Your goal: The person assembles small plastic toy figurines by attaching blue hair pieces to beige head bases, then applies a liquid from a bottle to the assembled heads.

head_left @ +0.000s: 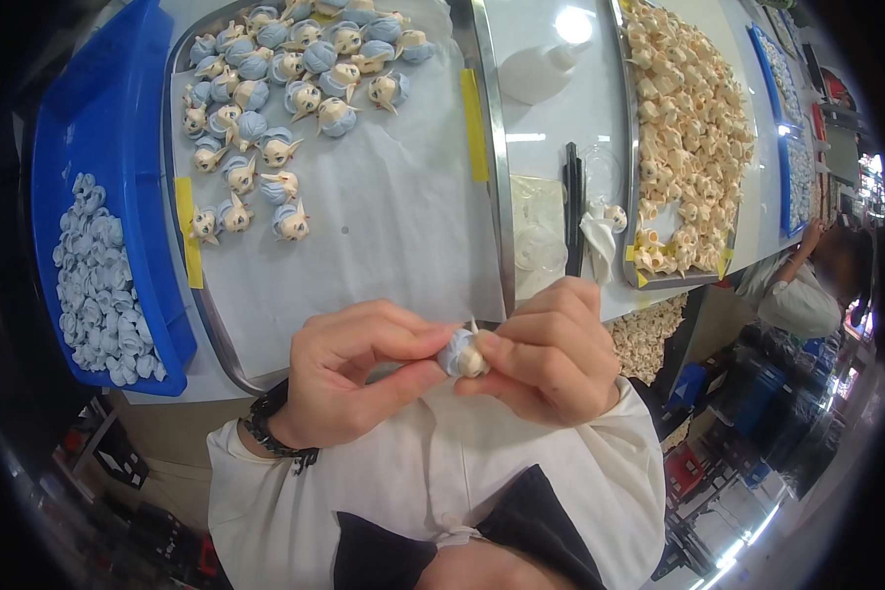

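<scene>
Near the tray (pixel 502 216), curled left hand (pixel 356 366) and right hand (pixel 557 356) pinch a doll head (pixel 459 356).

The small doll head (pixel 464 356) looks like matt, smooth plastic, as do the pale blue pieces (pixel 98 280) and the cream pieces (pixel 688 118). The blue bin (pixel 147 236) is slightly glossy plastic; the tray (pixel 498 147) is shiny metal, its white liner (pixel 393 216) dull and paper-like, while the bench (pixel 526 147) is smooth and glossy enough to mirror light. The bottle (pixel 539 75) looks like translucent plastic, the smock (pixel 423 452) matt, creased cloth.
</scene>
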Tool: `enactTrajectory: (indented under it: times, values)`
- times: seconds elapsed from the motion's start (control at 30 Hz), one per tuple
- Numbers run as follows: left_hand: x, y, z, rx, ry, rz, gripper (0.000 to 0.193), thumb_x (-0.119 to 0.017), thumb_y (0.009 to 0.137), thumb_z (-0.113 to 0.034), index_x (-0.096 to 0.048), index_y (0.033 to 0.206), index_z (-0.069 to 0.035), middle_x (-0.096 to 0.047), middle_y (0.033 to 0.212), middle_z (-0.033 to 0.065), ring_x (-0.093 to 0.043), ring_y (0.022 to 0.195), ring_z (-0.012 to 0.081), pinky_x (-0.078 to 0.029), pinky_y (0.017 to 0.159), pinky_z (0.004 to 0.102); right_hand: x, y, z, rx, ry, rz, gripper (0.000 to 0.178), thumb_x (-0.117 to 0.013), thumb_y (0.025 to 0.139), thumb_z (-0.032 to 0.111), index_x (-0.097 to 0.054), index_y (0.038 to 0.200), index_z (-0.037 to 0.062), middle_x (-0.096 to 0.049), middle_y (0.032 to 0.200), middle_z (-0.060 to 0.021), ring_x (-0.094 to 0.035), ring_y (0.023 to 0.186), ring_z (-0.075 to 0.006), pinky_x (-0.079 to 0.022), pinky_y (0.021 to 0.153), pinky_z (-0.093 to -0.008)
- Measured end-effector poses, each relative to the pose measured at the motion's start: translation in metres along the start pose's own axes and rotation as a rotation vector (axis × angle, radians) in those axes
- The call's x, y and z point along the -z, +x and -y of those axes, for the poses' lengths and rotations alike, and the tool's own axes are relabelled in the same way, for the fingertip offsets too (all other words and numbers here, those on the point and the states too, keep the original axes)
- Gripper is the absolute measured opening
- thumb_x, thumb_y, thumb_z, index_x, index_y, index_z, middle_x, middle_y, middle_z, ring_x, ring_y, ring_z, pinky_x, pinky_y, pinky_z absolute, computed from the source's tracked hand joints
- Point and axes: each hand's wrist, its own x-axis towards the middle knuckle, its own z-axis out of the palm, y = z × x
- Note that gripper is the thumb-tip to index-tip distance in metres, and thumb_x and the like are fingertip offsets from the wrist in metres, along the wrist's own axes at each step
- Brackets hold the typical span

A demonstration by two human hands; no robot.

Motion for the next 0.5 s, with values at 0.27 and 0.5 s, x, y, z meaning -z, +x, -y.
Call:
enactTrajectory:
  times: [0.27,0.5]
  values:
    - [-0.014,0.007,0.001,0.267,-0.404,-0.049,0.043,-0.065,0.076,0.006,-0.048,0.115,0.005,-0.055,0.107,0.0097,-0.056,0.100,0.0146,-0.047,0.085,0.0268,-0.006,-0.003,-0.003,0.138,-0.199,0.077,0.019,-0.073,0.061,0.017,-0.061,0.072,0.0071,-0.048,0.065,0.0023,-0.043,0.054,-0.0135,-0.026,0.055,-0.0285]
    - [-0.012,0.010,-0.011,0.455,-0.335,-0.041,0.043,-0.067,0.075,0.005,-0.047,0.113,0.000,-0.055,0.105,0.0079,-0.055,0.099,0.0123,-0.045,0.086,0.0251,-0.003,-0.003,0.002,0.163,-0.130,0.104,0.023,-0.071,0.062,0.017,-0.063,0.081,0.0068,-0.051,0.073,0.0005,-0.046,0.061,-0.0151,-0.032,0.058,-0.0305]
